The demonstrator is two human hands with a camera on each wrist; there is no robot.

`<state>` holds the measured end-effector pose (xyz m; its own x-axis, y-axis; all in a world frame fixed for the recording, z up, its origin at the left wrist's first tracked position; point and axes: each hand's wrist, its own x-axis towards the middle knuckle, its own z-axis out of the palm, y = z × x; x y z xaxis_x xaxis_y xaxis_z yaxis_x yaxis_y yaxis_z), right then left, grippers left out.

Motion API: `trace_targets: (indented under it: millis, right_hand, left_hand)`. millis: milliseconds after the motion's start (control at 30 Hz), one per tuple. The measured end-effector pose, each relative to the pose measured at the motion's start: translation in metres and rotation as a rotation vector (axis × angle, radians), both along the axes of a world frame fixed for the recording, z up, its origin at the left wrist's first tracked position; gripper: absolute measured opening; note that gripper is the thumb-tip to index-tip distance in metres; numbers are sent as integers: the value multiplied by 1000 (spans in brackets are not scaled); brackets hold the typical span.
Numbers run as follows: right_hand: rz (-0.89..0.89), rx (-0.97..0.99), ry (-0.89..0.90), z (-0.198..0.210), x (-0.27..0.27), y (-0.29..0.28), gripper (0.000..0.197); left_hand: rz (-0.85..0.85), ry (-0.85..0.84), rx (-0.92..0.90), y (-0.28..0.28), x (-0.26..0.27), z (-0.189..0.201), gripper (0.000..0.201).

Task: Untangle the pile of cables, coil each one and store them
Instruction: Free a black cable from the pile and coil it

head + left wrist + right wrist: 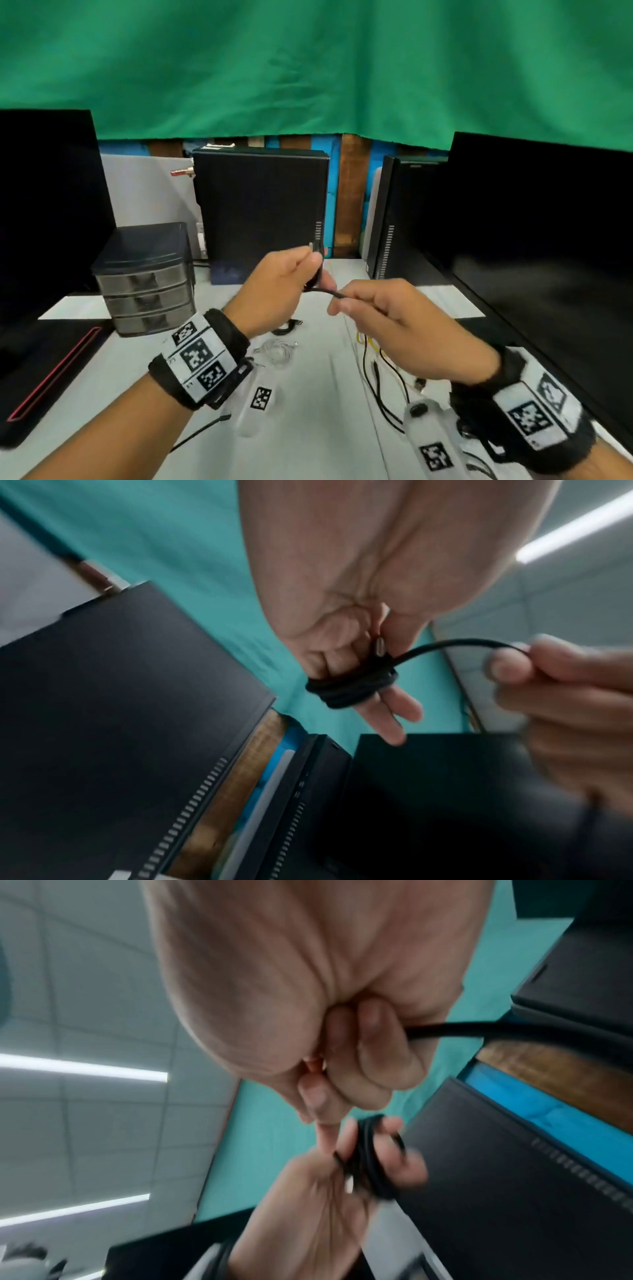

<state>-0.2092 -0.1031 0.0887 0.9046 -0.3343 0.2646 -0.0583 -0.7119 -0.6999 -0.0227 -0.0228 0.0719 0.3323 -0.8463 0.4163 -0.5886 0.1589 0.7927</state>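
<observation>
A black cable [322,289] is held above the table between both hands. My left hand [313,267] has it wound in a small coil [352,688] round two outstretched fingers, and the thumb pins the metal plug [379,645] against them. My right hand [339,301] pinches the free length [479,1030] just right of the coil, its fingers curled round the strand. On the table below lie a small coiled black cable [286,327], a coiled white cable [277,351] and loose yellow and black cables [376,356].
A dark drawer unit [147,277] stands at the left of the white table [308,428]. A black computer tower [263,212] is behind the hands, with a second tower [387,219] to its right. Monitors flank the table at left [44,212] and right [548,240].
</observation>
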Motion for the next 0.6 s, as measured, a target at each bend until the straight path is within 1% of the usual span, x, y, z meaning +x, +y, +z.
trace_targets:
  millis: [33,67,100,167,200,233,267,300,333,400,433,467,500,567,600]
  right_hand:
    - [1,-12,-49,8,-8,-3,23]
    - [-5,-22,-100,11,-14,-8,21]
    - [-27,-22,-159,11,-17,-14,18]
    - [-99,31,-288,2,-19,-28,11]
    - [-140,74,-334,-7,-20,-36,11]
    - [-183,112,-344,-19,-19,-42,15]
    - [-216,135,-318,-32,-18,-45,25]
    - [-231,132,-260,-47,-17,-47,37]
    - [-222,133,-193,-62,-18,-43,40]
    - [-166,169,-82,-84,-22,-25,24]
    - [-126,203,-34,-91,-25,-14,22]
    - [-84,243,5,-93,-29,-2,23]
    - [-39,264,37,-93,-32,8,24]
    - [32,237,113,-83,-38,22,22]
    - [61,214,146,-73,-42,26,20]
  left_hand:
    - [-61,-77,67,5,-5,-7,49]
    - [-130,-83,126,11,-12,-11,51]
    - [-205,-20,180,16,-20,-14,54]
    - [-374,222,243,23,-35,-16,56]
    - [-450,359,237,26,-42,-15,56]
    - [-508,495,201,28,-48,-14,53]
    - [-536,613,139,29,-51,-15,50]
    - [-528,712,66,29,-54,-14,47]
    - [-494,795,-6,28,-56,-14,44]
    - [-394,913,-112,25,-56,-14,44]
    - [-342,917,-137,23,-54,-15,43]
    - [-279,850,-138,20,-51,-18,42]
    - [-196,710,-120,18,-47,-24,44]
    - [-32,303,-50,11,-39,-42,53]
    - [23,121,-7,9,-35,-51,52]
